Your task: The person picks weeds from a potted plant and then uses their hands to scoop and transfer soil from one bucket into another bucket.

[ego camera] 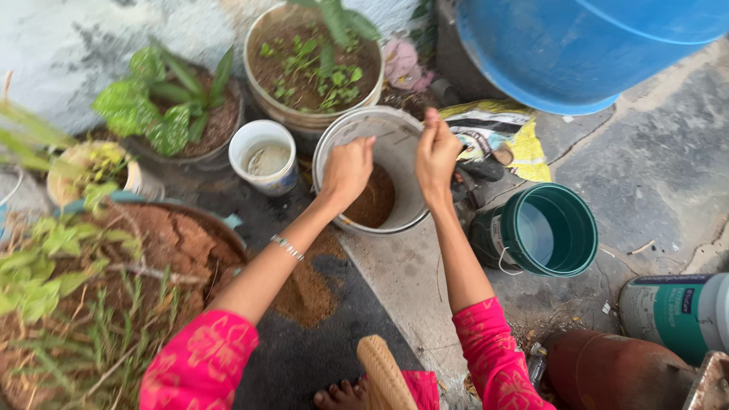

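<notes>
Two hands worked over a pale bucket [395, 163] in the head view, the only view there was. The left hand [347, 171] hung above the bucket's left rim with its fingers curled shut; whether it held anything could not be told. The right hand [437, 152] was raised over the far rim, fingertips pinched together as if around a small amount of something, though nothing showed between them. The bucket stood on the floor between a small white cup [264, 157] and a yellow printed bag [497, 137].

Judging by how things lay, the filling looked only begun: brown soil [373, 199] covered just the bottom of the bucket, and most of its inner wall stood bare. A loose heap of the same brown stuff [307, 292] lay on the dark mat, just below the bucket.

Around it were potted plants, one large pot of seedlings [313, 64] touching the bucket's far side, a broad-leaved plant [171, 106] to the left. A green bucket [543, 228] lay tilted to the right, a blue drum [585, 45] beyond it. The crowding pots left little room.
</notes>
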